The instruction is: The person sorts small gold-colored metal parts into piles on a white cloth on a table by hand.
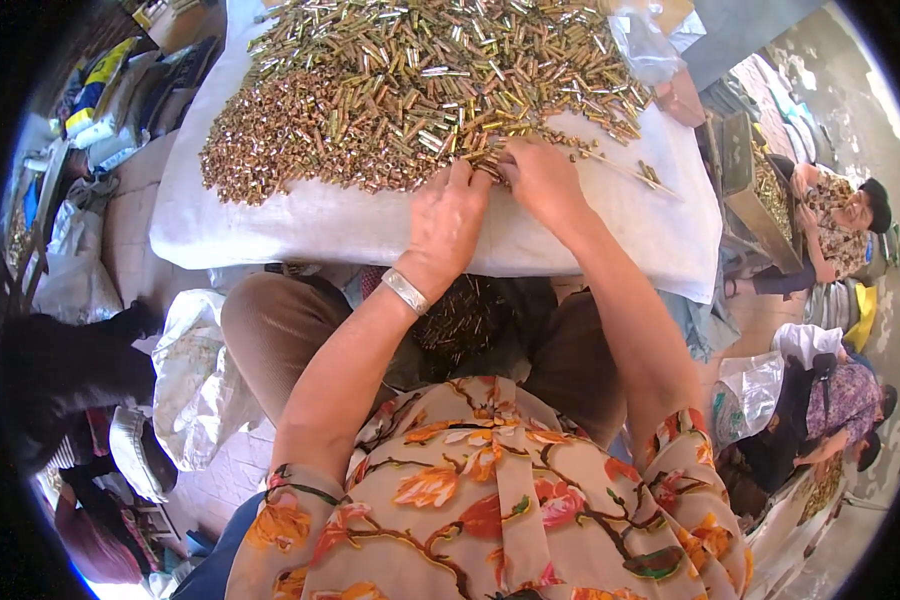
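Observation:
A wide heap of slim brass-coloured metal tubes (450, 70) covers much of a white-sheeted table (320, 225). Toward the left it turns into shorter copper-coloured pieces (260, 145). At the near edge of the heap my left hand (450, 212), with a silver band on its wrist, has its fingers closed around small metal pieces. My right hand (545, 182) meets it there, fingertips pinched on the same pieces. Exactly how the pieces sit between the fingers is hidden. Beside my right hand, thin rods (635, 172) lie on the sheet, some with small pieces at their ends.
Between my knees is a dark container (460, 325) with metal pieces in it. A white sack (195, 375) stands by my left leg. Clear plastic bags (650, 45) lie at the far right table corner. Co-workers (832, 215) sit at the right near a wooden tray (760, 190).

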